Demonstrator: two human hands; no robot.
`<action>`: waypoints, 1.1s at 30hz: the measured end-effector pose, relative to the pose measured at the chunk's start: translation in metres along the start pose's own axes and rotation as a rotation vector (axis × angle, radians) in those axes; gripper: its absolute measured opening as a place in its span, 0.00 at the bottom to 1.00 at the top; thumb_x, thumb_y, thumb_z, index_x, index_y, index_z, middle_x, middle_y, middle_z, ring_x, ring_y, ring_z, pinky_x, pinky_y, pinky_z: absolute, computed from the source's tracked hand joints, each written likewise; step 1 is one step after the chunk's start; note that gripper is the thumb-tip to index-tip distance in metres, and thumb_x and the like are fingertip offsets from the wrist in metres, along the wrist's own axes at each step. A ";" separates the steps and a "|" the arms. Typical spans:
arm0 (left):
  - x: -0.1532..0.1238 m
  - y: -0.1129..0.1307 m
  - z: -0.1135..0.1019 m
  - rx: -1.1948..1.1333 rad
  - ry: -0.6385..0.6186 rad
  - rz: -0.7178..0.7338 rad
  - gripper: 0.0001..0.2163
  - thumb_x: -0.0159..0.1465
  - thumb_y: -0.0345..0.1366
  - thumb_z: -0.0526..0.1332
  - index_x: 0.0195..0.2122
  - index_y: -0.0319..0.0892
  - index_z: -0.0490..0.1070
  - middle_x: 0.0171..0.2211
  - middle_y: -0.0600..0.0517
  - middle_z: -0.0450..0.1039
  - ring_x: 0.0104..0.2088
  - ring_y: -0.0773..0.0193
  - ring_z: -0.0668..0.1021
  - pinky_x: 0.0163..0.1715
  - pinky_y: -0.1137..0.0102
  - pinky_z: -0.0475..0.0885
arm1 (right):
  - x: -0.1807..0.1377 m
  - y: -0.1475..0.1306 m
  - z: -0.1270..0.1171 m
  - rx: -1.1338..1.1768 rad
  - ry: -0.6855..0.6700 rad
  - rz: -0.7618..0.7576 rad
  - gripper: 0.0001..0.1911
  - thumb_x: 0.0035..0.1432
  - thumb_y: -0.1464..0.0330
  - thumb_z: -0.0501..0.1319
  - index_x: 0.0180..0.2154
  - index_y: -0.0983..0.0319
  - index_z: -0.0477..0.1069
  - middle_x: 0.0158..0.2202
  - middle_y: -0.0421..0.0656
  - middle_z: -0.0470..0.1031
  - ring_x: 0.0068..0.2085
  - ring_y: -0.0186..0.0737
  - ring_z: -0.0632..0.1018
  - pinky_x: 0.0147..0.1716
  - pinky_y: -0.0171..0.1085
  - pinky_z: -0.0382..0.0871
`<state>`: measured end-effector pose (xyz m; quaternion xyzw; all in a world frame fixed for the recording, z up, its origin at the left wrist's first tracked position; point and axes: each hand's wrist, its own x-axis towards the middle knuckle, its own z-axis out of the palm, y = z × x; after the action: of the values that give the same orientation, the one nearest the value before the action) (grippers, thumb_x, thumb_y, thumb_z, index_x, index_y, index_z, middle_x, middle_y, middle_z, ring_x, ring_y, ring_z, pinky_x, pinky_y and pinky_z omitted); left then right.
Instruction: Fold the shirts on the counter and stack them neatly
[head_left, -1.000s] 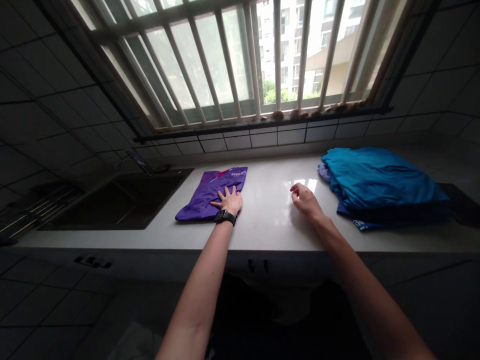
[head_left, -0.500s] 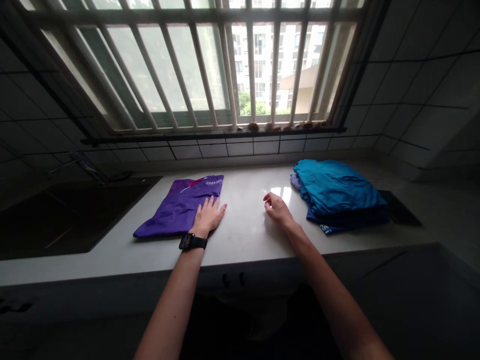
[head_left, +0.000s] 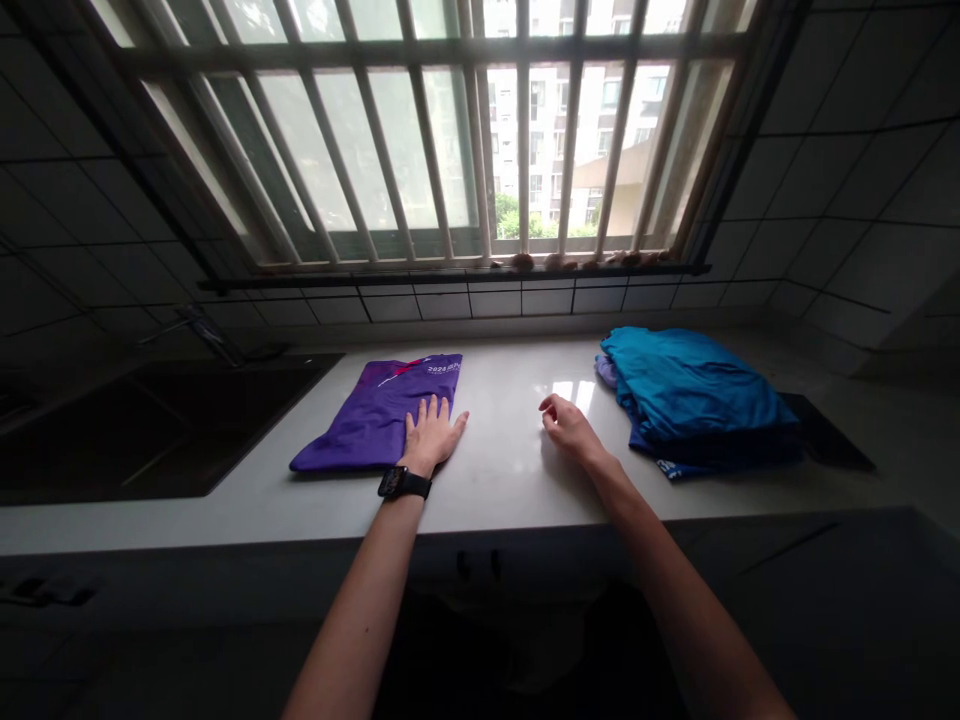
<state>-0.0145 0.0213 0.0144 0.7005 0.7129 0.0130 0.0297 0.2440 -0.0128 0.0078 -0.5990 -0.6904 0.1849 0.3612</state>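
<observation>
On the pale countertop [head_left: 495, 480], left of centre, lies a purple garment [head_left: 349, 430] folded into a flat, slightly slanting shape, with white lettering that includes "2024" and a red-and-white mark along its far edge. The left hand [head_left: 433, 435], a black watch [head_left: 403, 483] at its wrist, rests palm down on its right side, fingers extended and a little apart, gripping nothing. The right hand [head_left: 568, 428] is loosely half-curled over the counter, nothing visible in its hold. Near it on the right sits a rumpled pile of blue clothing [head_left: 697, 385], partly covering a dark flat object [head_left: 829, 435]. A dark sink [head_left: 259, 405] bounds the purple cloth's left; tiled wall and a barred window [head_left: 375, 150] close off the back. Open counter runs between garment and pile, and a narrower strip along the front edge.
</observation>
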 end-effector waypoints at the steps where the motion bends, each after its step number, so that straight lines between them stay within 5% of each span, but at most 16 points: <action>1: 0.000 0.000 0.000 0.004 -0.010 0.000 0.35 0.75 0.51 0.40 0.76 0.33 0.50 0.77 0.39 0.43 0.76 0.44 0.50 0.73 0.46 0.50 | 0.000 0.000 0.000 0.003 -0.005 0.002 0.10 0.63 0.73 0.55 0.41 0.60 0.73 0.39 0.45 0.77 0.40 0.42 0.76 0.41 0.38 0.68; 27: 0.008 -0.009 0.009 -0.127 0.109 -0.057 0.30 0.74 0.47 0.43 0.71 0.37 0.62 0.74 0.37 0.53 0.75 0.44 0.57 0.71 0.43 0.54 | -0.001 0.004 0.003 -0.018 -0.032 -0.068 0.09 0.61 0.75 0.55 0.38 0.58 0.72 0.37 0.43 0.77 0.38 0.40 0.76 0.40 0.37 0.68; 33: 0.010 -0.010 0.003 -0.257 0.311 -0.006 0.26 0.73 0.42 0.47 0.67 0.35 0.66 0.67 0.35 0.67 0.67 0.47 0.71 0.67 0.52 0.64 | 0.013 -0.009 -0.020 -0.275 0.211 0.011 0.13 0.63 0.76 0.54 0.44 0.63 0.74 0.45 0.51 0.77 0.46 0.47 0.77 0.47 0.42 0.69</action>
<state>-0.0248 0.0315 0.0109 0.6785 0.7033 0.2120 0.0083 0.2520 -0.0062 0.0307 -0.6626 -0.6641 0.0266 0.3452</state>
